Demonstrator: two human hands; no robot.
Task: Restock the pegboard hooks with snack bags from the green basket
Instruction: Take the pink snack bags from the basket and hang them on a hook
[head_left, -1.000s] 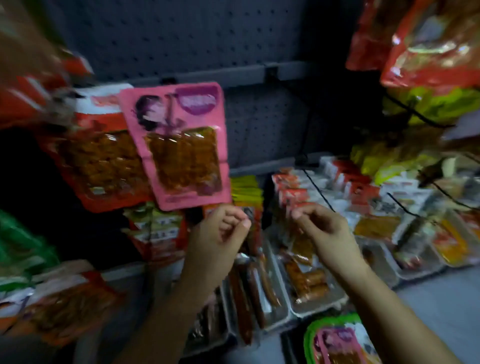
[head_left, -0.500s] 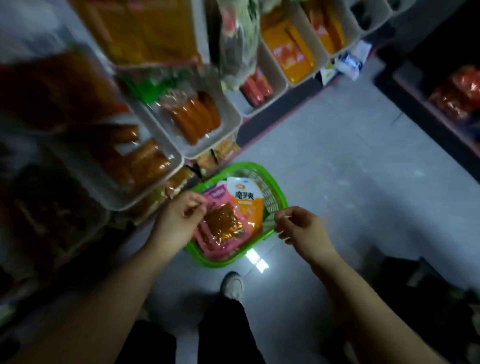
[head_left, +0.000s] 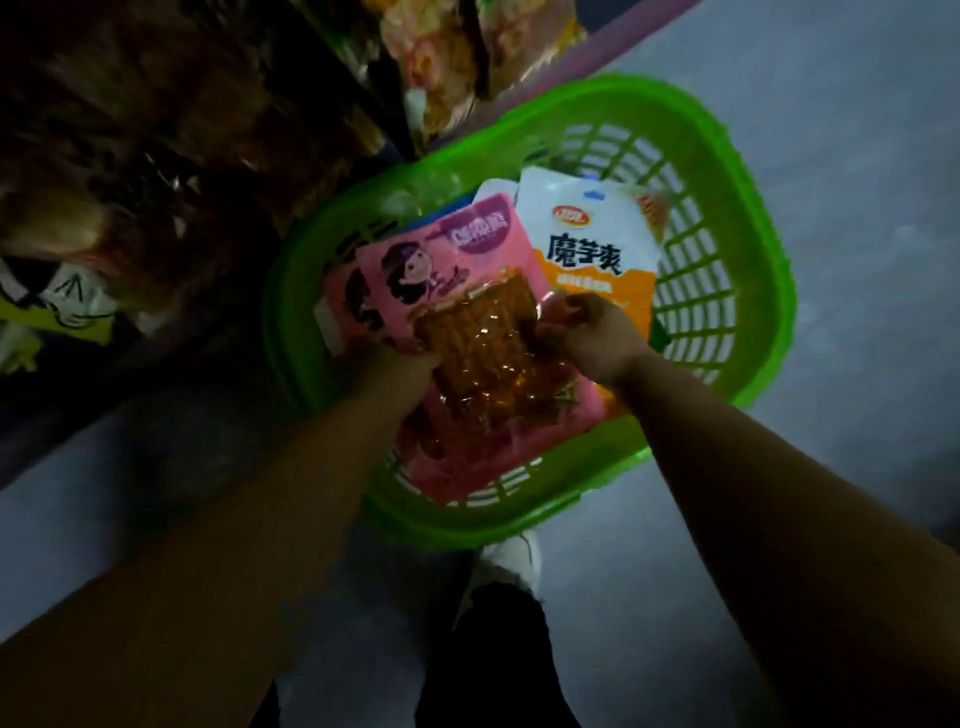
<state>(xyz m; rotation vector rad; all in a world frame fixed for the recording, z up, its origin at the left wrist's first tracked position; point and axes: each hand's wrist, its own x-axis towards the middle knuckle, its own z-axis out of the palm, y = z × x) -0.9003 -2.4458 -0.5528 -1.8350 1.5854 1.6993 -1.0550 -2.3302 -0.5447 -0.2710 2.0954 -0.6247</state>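
Blurred shelf goods (head_left: 156, 171) fill the upper left. At centre, the left hand (head_left: 410, 364) grips the pink snack bag (head_left: 457, 291) by its left edge; the right hand (head_left: 592, 338) pinches its right edge, over the green basket (head_left: 748, 249) on the floor (head_left: 831, 104).

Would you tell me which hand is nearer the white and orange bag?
Right. The right hand lies over the white and orange bag's lower edge; the left hand is across the pink bag.
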